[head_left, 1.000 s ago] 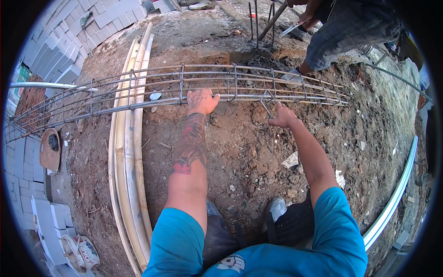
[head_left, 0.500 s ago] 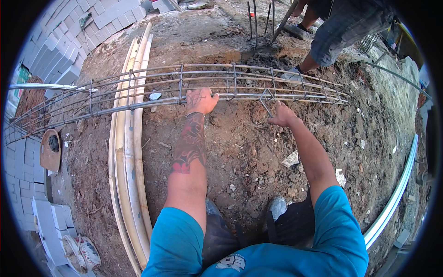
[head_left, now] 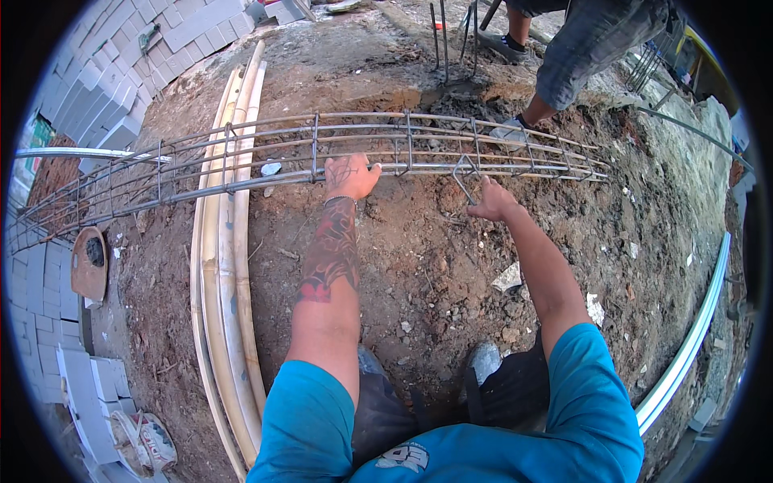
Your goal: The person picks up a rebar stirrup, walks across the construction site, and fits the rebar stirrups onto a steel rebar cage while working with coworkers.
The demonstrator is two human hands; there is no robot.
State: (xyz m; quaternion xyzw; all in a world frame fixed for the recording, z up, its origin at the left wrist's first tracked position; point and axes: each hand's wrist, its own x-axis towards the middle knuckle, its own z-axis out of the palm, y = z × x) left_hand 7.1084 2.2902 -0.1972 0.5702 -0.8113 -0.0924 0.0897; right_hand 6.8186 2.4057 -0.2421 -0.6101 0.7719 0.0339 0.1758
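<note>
A long steel rebar cage (head_left: 315, 145) stretches across in front of me, its thin lengthwise bars joined by square stirrups. My left hand (head_left: 352, 175) is closed over its near lower bar, thumb pointing right; the fingertips are hidden behind the bar. To the right, my right hand (head_left: 493, 199) is just on the near side of the cage. Its thumb and fingers close on a bent steel rod (head_left: 465, 183), which makes a diamond-shaped loop against the near bar. How firmly it is gripped is partly hidden.
Bamboo poles (head_left: 229, 266) lie under the cage on the left. Grey blocks (head_left: 105, 88) are stacked beyond, near a shallow pan (head_left: 89, 263) and a white bucket (head_left: 145, 443). Upright rebars (head_left: 445, 44) and a co-worker's legs (head_left: 576, 64) stand at the far side. White lengths (head_left: 684, 346) lie right.
Both my hands and the cage stay nearly in place. At the far side the co-worker's farther foot has shifted left, and the hand seen there earlier has gone out of view.
</note>
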